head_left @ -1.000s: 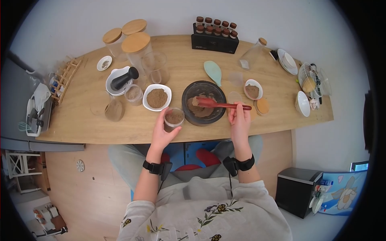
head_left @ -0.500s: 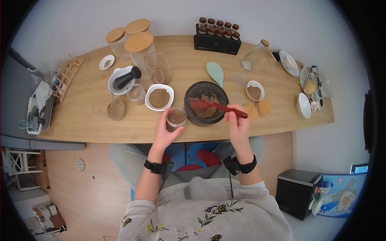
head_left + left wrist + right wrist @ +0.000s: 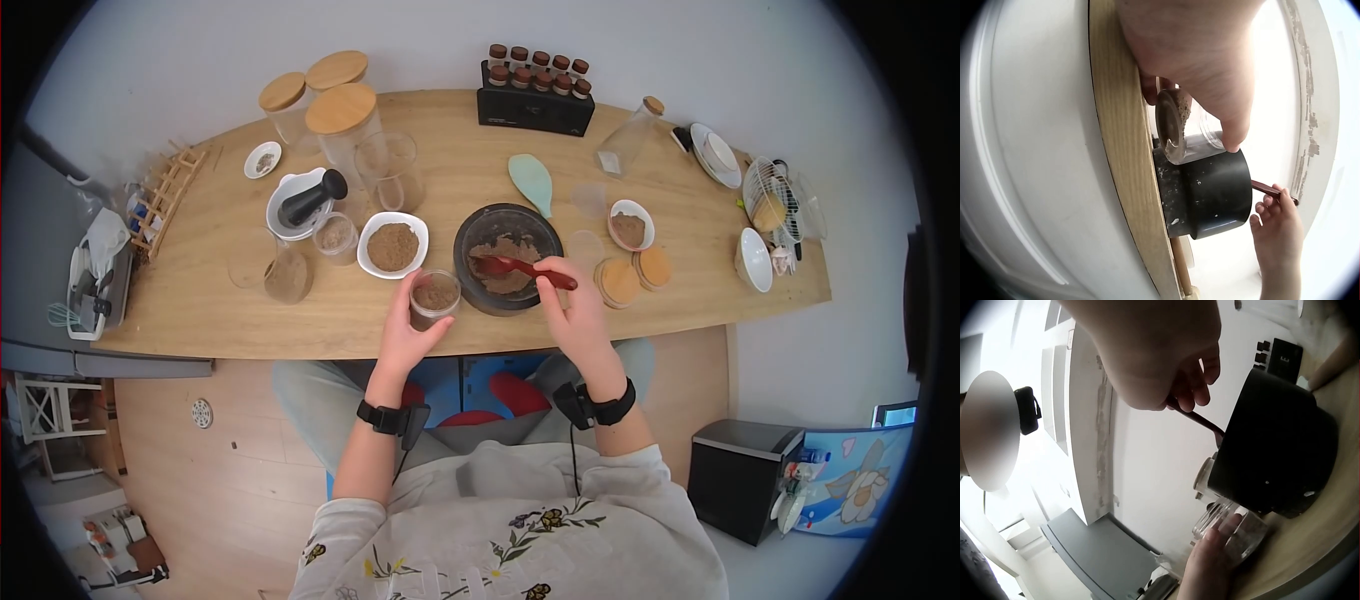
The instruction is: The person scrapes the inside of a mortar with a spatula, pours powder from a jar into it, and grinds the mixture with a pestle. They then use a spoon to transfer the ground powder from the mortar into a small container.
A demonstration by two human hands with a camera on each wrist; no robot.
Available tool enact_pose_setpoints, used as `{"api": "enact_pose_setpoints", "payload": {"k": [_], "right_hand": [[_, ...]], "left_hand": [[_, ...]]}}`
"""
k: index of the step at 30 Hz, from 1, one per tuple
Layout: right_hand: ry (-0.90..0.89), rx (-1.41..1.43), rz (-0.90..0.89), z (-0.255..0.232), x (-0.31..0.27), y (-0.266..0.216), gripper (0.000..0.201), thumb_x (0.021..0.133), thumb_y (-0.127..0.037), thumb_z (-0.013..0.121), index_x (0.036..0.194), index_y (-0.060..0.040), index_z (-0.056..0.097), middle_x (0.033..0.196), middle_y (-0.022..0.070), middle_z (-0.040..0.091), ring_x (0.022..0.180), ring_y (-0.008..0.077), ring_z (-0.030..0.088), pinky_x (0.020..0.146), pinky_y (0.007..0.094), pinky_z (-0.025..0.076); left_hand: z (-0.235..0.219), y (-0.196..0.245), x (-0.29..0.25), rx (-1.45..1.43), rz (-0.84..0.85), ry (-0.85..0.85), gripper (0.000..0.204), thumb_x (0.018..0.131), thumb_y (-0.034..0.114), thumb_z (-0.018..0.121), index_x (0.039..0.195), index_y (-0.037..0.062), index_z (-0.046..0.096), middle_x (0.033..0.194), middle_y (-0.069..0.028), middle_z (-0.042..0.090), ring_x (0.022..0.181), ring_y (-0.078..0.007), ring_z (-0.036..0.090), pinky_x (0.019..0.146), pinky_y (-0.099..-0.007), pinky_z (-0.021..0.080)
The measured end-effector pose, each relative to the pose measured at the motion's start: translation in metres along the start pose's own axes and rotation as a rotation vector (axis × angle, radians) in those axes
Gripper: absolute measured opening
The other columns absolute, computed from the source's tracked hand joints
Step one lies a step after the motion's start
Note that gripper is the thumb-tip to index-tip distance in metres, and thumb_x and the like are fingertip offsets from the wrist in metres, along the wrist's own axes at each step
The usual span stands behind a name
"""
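My left hand (image 3: 407, 322) grips a small clear jar (image 3: 435, 292) of brown powder at the table's front edge, thumb and fingers on its sides. Just right of the jar stands a black mortar (image 3: 468, 283) with brown powder inside. Over the mortar's right rim, my right hand (image 3: 577, 315) pinches the handle of a red spatula (image 3: 550, 276), whose head is down in the powder. From the left wrist, the jar (image 3: 1194, 147) overlaps the mortar (image 3: 1219, 197). The right wrist view shows the spatula handle (image 3: 1194, 419) slanting into the mortar, its head hidden by the wall.
A white bowl of brown powder (image 3: 393, 247) sits behind the jar; a smaller bowl (image 3: 631, 226) and wooden lids (image 3: 618, 282) lie to the right. Further left are a black pestle (image 3: 312, 198) in a white bowl and tall lidded jars (image 3: 343, 110). Behind are a green spoon rest (image 3: 531, 182) and spice rack (image 3: 535, 108).
My right hand has moved left toward the mortar, and the spatula's head has gone down into the powder from a raised, level position. My left hand stays on the jar.
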State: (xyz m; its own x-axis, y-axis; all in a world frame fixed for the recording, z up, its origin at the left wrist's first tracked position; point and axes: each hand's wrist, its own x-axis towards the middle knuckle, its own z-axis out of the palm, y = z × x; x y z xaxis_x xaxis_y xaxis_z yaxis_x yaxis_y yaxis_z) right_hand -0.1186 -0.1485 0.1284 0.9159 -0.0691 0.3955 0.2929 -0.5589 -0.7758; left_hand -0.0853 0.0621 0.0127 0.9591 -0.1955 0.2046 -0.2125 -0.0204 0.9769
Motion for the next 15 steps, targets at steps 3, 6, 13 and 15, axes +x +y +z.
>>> {"api": "enact_pose_setpoints", "payload": {"k": [3, 6, 13, 15], "right_hand": [[0.060, -0.116, 0.082, -0.001, 0.005, 0.010, 0.014, 0.081, -0.008, 0.055, 0.094, -0.0015, 0.053, 0.082, 0.0106, 0.056, 0.073, 0.0208, 0.056, 0.066, 0.0269, 0.044], [0.095, -0.015, 0.035, -0.003, 0.006, 0.014, 0.014, 0.082, -0.010, 0.055, 0.094, -0.0019, 0.053, 0.083, 0.0106, 0.057, 0.073, 0.0202, 0.056, 0.066, 0.0273, 0.044], [0.060, -0.096, 0.088, -0.012, 0.011, 0.022, 0.015, 0.083, -0.011, 0.053, 0.095, -0.0018, 0.054, 0.085, 0.0129, 0.056, 0.075, 0.0242, 0.056, 0.067, 0.0289, 0.044], [0.097, -0.016, 0.036, -0.020, 0.015, 0.019, 0.015, 0.083, -0.010, 0.053, 0.095, -0.0017, 0.054, 0.086, 0.0131, 0.056, 0.077, 0.0246, 0.056, 0.069, 0.0286, 0.044]], "left_hand": [[-0.001, -0.002, 0.000, 0.040, 0.014, -0.003, 0.075, 0.064, 0.007, 0.070, 0.127, 0.0008, 0.031, 0.118, -0.0139, 0.045, 0.113, -0.0225, 0.042, 0.095, -0.0333, 0.034], [-0.001, -0.002, 0.000, 0.023, 0.009, -0.002, 0.075, 0.064, 0.008, 0.070, 0.127, 0.0009, 0.031, 0.118, -0.0140, 0.045, 0.113, -0.0226, 0.042, 0.095, -0.0333, 0.034], [-0.003, -0.002, 0.000, 0.045, 0.011, -0.003, 0.075, 0.064, 0.009, 0.071, 0.127, 0.0009, 0.031, 0.118, -0.0143, 0.045, 0.113, -0.0231, 0.042, 0.095, -0.0335, 0.034], [-0.002, -0.004, 0.000, 0.038, 0.014, -0.005, 0.075, 0.064, 0.010, 0.071, 0.127, 0.0009, 0.031, 0.118, -0.0144, 0.045, 0.112, -0.0232, 0.042, 0.095, -0.0337, 0.034]]}}
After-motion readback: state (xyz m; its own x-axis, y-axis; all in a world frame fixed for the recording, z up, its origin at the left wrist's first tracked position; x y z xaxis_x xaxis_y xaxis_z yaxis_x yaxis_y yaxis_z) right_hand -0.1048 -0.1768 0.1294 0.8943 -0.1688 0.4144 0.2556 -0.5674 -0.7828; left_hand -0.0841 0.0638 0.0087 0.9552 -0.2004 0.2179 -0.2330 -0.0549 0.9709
